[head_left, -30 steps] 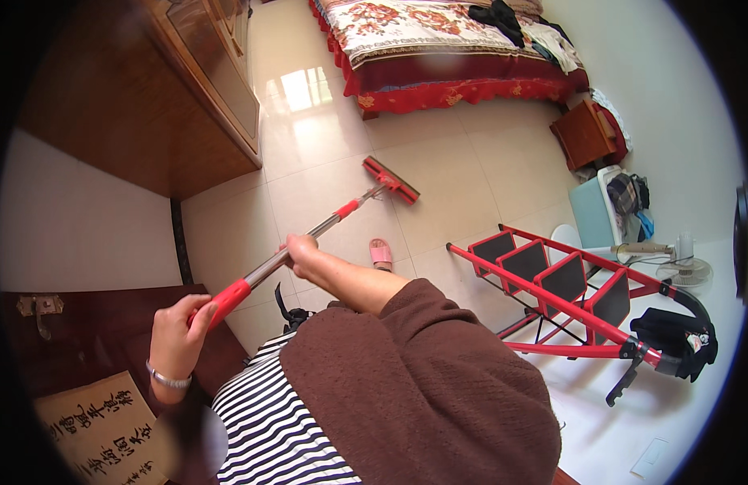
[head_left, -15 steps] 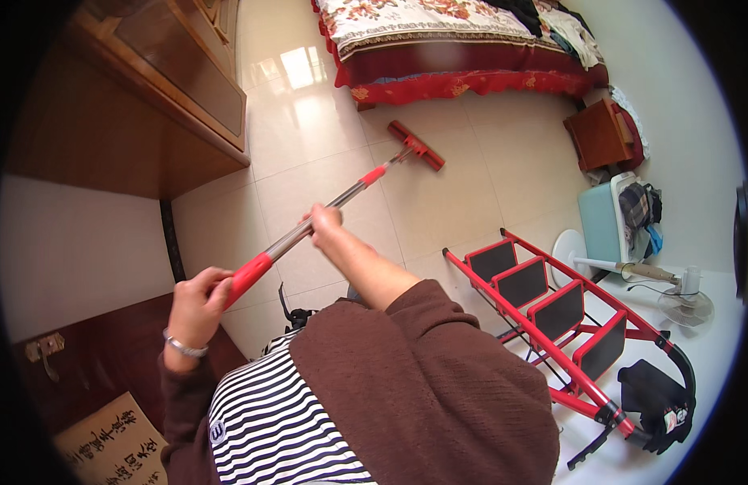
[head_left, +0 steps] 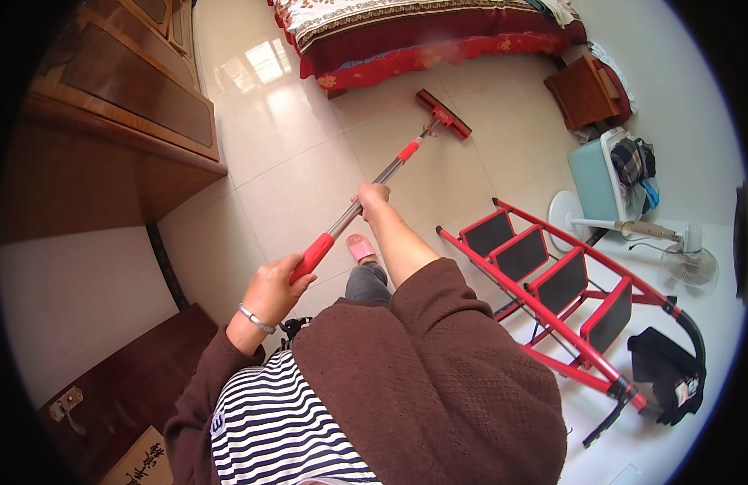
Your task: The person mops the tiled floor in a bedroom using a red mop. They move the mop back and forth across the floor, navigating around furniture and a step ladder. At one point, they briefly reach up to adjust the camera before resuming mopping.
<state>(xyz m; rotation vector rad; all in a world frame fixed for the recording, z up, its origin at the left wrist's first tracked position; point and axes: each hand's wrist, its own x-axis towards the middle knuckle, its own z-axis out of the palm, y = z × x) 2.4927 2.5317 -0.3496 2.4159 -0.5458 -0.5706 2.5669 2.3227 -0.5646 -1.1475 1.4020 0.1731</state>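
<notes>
A long sponge mop slants across the view, with a red grip, a metal pole and a red head. The head rests on the tiled floor a little in front of the bed. My left hand is closed around the upper end of the red grip, a silver bracelet on its wrist. Farther along, my right hand wraps around the metal pole. Beneath the pole, my foot shows in a pink slipper.
A bed with a red skirt stands ahead. Wooden cabinets line the left, above a dark door. On the right are a red folding stepladder, a white fan, a pale blue bin and a small wooden cabinet.
The mop head has slid forward and to the right over the floor. Both hands have moved right with the pole, and my slippered foot has come into view.
</notes>
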